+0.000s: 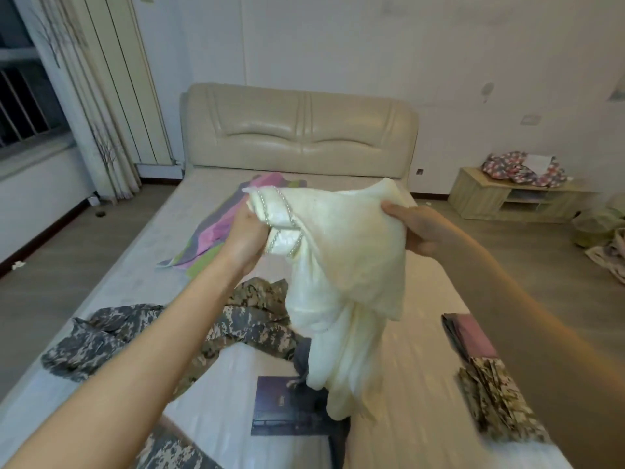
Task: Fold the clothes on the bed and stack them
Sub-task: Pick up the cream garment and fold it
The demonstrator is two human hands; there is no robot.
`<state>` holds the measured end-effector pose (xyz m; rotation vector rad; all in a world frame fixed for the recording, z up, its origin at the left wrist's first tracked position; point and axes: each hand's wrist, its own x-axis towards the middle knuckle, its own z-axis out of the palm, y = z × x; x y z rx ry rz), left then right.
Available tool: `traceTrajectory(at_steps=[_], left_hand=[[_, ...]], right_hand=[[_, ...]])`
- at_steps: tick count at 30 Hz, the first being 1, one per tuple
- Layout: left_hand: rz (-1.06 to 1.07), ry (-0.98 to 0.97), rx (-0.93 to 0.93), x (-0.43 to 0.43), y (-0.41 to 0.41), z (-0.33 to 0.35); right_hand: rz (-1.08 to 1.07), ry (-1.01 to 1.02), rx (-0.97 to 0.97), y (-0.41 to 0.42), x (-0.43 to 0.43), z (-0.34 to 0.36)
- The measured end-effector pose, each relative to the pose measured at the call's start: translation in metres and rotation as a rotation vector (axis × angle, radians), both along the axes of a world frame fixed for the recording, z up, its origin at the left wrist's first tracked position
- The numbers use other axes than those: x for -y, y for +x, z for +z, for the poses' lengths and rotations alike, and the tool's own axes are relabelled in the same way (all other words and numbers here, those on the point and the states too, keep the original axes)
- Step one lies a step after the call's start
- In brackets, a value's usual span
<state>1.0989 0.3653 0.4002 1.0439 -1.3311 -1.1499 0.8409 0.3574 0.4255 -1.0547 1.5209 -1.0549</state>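
grips, head view: my left grip [248, 231] is closed round the bunched, bead-trimmed neckline of the cream garment [341, 265]; my right grip [416, 228] pinches its other upper edge, thumb on top. item: cream garment, held up above the bed [429, 299], lower part hanging loose. also on bed: unfolded camouflage clothes [111, 333] near left, striped cloth [216, 228] further up, folded pile [473, 336] at right edge. step, as i judge it: sorting out the shoulders before the fold. next move calls for spreading it flat on bare mattress, then folding and adding it to the pile.
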Motion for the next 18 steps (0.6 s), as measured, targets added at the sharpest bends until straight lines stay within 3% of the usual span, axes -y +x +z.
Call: traceTrajectory(at_steps=[3,6,9,12,14,16,18], left_hand=[[0.086,-0.032,-0.026,0.01,-0.009,0.04],[0.027,-0.041,0.033,0.011,-0.032,0.056],[0.007,0.059,0.061,0.009,-0.046,0.052],[-0.013,0.113,0.05,0.007,-0.038,0.051],[-0.083,0.053,0.21,0.005,-0.02,0.052],[-0.184,-0.052,0.541,0.002,0.003,0.048],[-0.343,-0.089,0.85,-0.003,0.019,0.04]], right_hand=[[-0.011,-0.178,-0.405,0.017,-0.008,0.001],[0.201,-0.366,-0.281,0.056,-0.036,0.011],[0.409,-0.392,-0.348,0.083,-0.051,-0.006],[0.222,-0.452,-0.467,0.079,-0.046,-0.028],[0.1,-0.438,-0.388,0.062,-0.036,-0.029],[0.055,-0.376,-0.251,0.043,-0.026,-0.021],[0.081,-0.325,-0.254,0.034,-0.019,-0.008]])
